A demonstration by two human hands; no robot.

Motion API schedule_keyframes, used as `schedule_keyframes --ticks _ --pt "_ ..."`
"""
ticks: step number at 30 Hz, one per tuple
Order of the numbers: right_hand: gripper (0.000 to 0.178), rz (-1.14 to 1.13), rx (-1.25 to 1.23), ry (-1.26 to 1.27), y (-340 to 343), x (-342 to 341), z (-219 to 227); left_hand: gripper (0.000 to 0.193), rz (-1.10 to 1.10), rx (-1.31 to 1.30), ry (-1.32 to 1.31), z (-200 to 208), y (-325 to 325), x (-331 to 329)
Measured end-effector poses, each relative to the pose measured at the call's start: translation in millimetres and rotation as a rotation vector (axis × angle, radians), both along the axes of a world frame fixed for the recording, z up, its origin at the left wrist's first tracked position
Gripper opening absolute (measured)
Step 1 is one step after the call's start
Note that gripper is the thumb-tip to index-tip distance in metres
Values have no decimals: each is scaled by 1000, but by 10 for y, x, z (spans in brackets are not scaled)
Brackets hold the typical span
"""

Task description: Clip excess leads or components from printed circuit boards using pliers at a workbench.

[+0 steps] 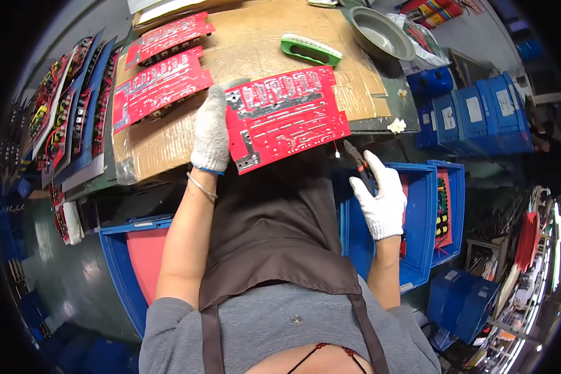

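Note:
A red circuit board (pixel 287 118) is tilted up in front of me, its solder side facing me. My left hand (pixel 210 134), in a white knit glove, is closed on the board's left edge. In my gloved right hand (pixel 383 196) is a pair of cutting pliers (pixel 359 163) with dark jaws and some red near the handles. The plier tips are just off the board's lower right corner, close to a short wire with a white end (pixel 337 153). Two more red boards, an upper one (pixel 171 38) and a lower one (pixel 162 87), lie on the cardboard to the left.
Cardboard (pixel 249 37) covers the bench. A green-handled brush (pixel 310 50) and a metal bowl (pixel 382 32) rest toward the far side. Upright boards (pixel 75 100) crowd the left. Blue crates (pixel 421 274) stand low at my right, another (pixel 115 240) at my left.

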State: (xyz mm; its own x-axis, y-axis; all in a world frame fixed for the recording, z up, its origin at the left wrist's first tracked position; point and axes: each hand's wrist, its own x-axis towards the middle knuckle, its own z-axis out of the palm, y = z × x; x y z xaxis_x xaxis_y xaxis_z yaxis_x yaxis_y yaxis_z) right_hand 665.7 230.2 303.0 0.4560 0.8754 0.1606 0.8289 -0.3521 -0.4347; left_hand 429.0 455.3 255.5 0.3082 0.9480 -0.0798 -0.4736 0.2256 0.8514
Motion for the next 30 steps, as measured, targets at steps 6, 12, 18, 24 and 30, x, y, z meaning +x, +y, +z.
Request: schedule_keyframes --ticks 6,12,18,24,30 --pt "64 -25 28 -397 10 90 -27 61 12 -29 22 73 -46 8" --pt "65 -31 37 -437 101 37 -51 60 16 -30 20 61 -39 9" --pt "62 -97 16 -464 101 -85 -85 60 21 -30 18 54 -40 5" --pt "59 -153 -70 96 123 -125 -156 59 23 0 16 13 -33 8" --pt "61 -157 -64 -314 113 -168 -158 60 18 15 16 30 -39 7"
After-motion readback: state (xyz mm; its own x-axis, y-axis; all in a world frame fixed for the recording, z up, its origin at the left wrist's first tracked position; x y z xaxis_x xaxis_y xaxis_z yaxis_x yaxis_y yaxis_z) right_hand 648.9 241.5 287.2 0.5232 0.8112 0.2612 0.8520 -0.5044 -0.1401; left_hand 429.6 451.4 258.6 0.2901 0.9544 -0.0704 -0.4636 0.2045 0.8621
